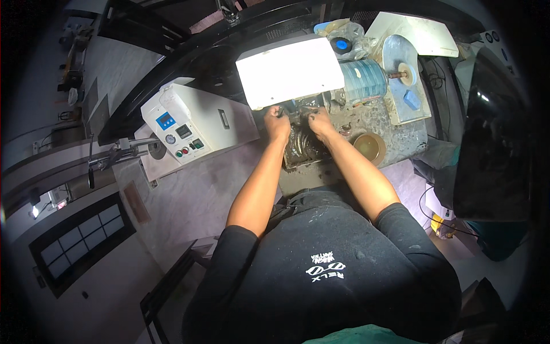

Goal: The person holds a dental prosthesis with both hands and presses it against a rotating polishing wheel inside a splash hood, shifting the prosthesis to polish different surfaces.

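My left hand [277, 122] is closed, its fingers curled at the lower edge of a bright white machine cover [289, 71]. Level with it, a short gap to the right, my right hand [319, 121] is closed too. Dark bits show at the fingers of both hands, too small and shadowed to name. Between and below the hands lies a wet, muddy, ridged dark surface [306, 146]. Whatever sits under the cover is mostly hidden. Right of my right wrist stands a round bowl [369, 148] with murky yellowish liquid.
A blue translucent container [365, 80] lies beside the cover. Farther right are a pale disc on a spindle [407, 74] and a blue block [411, 100]. A white control box [189, 123] with gauge and buttons stands left. A dark panel [492, 137] rises at far right.
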A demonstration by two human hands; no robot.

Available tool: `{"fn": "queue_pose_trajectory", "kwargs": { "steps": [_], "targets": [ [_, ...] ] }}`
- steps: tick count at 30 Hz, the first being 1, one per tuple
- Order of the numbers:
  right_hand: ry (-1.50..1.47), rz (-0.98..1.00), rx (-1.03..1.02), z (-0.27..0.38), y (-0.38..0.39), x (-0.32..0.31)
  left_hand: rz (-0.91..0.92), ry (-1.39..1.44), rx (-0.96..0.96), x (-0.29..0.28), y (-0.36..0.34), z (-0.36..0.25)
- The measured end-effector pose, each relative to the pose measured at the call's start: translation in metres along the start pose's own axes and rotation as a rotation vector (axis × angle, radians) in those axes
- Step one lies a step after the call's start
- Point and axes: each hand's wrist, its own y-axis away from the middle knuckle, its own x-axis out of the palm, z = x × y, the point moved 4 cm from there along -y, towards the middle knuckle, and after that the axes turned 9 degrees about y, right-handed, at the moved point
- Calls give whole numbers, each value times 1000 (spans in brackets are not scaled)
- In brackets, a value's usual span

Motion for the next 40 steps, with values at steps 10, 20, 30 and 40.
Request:
{"fn": "queue_pose_trajectory", "kwargs": {
  "steps": [10,20,30,40],
  "targets": [
    [1405,242,-331,-19,62,7,159,-101,331,-22,32,22],
    [691,541,203,-28,83,-12,212,64,314,-27,57,34],
    [776,260,-432,35,47,-17,192,89,218,-11,49,22],
    [550,38,-281,-7,19,-15,104,-346,351,-6,32,8]
  ]
}}
